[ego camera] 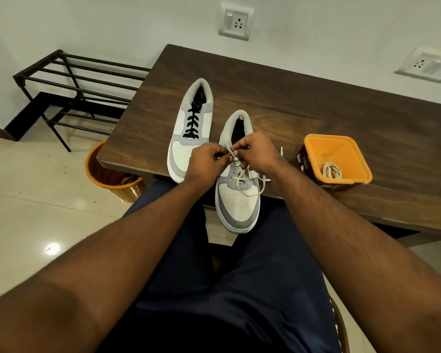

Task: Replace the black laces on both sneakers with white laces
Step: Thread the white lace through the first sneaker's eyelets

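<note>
Dark wooden table (316, 98) is bearing both grey-and-white sneakers; the nearer sneaker (237, 200) is overhanging its front edge. Left hand (205, 159) and right hand (256, 151) are pinching the white lace (239, 174) over its eyelets; slack could be slipping, or the overhanging shoe tipping off. Beyond it, the black-laced sneaker (189, 128) is waiting.

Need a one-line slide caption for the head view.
Both hands thread a white lace through the near sneaker; the far sneaker keeps its black lace.

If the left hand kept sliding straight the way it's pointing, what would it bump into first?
Probably the right hand: the left hand points across the near sneaker toward it, fingertips almost meeting at the white lace.
</note>
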`<control>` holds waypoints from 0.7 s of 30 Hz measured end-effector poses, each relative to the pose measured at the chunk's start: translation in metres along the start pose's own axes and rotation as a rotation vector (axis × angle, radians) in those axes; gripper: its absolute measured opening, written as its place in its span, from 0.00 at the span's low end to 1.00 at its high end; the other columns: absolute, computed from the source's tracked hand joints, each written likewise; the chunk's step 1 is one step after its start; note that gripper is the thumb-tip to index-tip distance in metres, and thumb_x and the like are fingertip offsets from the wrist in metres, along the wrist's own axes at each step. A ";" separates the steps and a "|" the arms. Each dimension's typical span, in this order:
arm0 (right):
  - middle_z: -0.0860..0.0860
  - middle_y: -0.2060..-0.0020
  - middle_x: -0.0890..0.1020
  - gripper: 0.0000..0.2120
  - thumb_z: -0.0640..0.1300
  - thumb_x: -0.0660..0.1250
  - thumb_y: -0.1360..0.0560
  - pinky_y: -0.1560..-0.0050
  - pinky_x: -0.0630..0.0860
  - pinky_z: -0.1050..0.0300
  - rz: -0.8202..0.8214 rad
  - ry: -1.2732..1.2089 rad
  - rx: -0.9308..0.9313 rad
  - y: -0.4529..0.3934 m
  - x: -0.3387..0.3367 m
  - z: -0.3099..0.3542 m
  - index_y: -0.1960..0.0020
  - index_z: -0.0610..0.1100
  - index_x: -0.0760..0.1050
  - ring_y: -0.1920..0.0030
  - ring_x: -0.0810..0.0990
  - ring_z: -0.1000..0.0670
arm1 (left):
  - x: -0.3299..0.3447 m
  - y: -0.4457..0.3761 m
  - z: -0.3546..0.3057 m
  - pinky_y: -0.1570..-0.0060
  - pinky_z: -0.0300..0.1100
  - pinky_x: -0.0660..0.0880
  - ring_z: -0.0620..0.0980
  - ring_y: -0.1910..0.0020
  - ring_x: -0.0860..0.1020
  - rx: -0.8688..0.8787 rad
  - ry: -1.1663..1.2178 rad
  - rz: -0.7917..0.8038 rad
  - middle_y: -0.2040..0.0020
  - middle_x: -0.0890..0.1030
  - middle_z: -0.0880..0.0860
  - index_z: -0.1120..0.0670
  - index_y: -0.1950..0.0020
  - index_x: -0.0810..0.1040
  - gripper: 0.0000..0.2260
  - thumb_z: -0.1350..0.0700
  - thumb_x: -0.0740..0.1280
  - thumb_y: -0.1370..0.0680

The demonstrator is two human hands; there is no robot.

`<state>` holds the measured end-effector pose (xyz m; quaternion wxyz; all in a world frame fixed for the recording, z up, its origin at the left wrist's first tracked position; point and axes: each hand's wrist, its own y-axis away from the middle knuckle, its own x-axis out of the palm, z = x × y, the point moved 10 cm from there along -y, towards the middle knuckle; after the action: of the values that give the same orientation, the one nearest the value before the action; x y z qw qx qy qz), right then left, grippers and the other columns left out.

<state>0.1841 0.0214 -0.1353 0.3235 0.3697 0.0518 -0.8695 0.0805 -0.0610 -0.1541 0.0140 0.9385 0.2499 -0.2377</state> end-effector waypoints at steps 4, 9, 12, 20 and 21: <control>0.47 0.65 0.83 0.06 0.36 0.67 0.23 0.71 0.77 0.62 -0.015 0.012 -0.001 0.000 -0.001 -0.002 0.50 0.41 0.83 0.72 0.77 0.52 | 0.003 -0.010 -0.003 0.55 0.51 0.79 0.52 0.60 0.80 0.035 -0.099 0.112 0.60 0.83 0.54 0.56 0.59 0.84 0.06 0.58 0.69 0.23; 0.47 0.64 0.84 0.07 0.37 0.67 0.23 0.71 0.75 0.64 0.006 0.043 -0.019 0.001 -0.003 -0.002 0.49 0.42 0.84 0.72 0.77 0.54 | -0.002 -0.010 0.000 0.54 0.53 0.80 0.52 0.61 0.82 -0.040 0.033 0.087 0.63 0.84 0.53 0.56 0.62 0.83 0.05 0.62 0.69 0.27; 0.53 0.65 0.83 0.07 0.39 0.68 0.23 0.67 0.76 0.63 -0.002 0.048 -0.027 0.003 -0.006 -0.006 0.47 0.43 0.83 0.72 0.77 0.56 | -0.020 -0.004 0.018 0.55 0.55 0.81 0.55 0.62 0.82 -0.163 0.186 -0.074 0.64 0.83 0.54 0.57 0.64 0.82 0.04 0.60 0.68 0.31; 0.47 0.63 0.83 0.07 0.36 0.67 0.23 0.65 0.81 0.55 0.007 0.001 0.017 0.006 -0.008 -0.007 0.49 0.42 0.83 0.69 0.80 0.52 | -0.047 0.015 0.012 0.67 0.56 0.81 0.53 0.65 0.82 -0.208 0.189 -0.271 0.58 0.82 0.49 0.53 0.53 0.81 0.03 0.58 0.69 0.25; 0.47 0.63 0.83 0.07 0.36 0.67 0.23 0.64 0.81 0.55 0.006 0.004 0.016 0.006 -0.008 -0.006 0.50 0.41 0.83 0.69 0.80 0.52 | -0.045 0.014 0.002 0.65 0.51 0.82 0.51 0.61 0.83 -0.151 0.171 -0.249 0.50 0.81 0.47 0.51 0.45 0.79 0.09 0.58 0.70 0.25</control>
<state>0.1952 0.0228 -0.1333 0.3229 0.3743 0.0443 -0.8681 0.0523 -0.0941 -0.1366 0.0338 0.9134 0.3817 -0.1374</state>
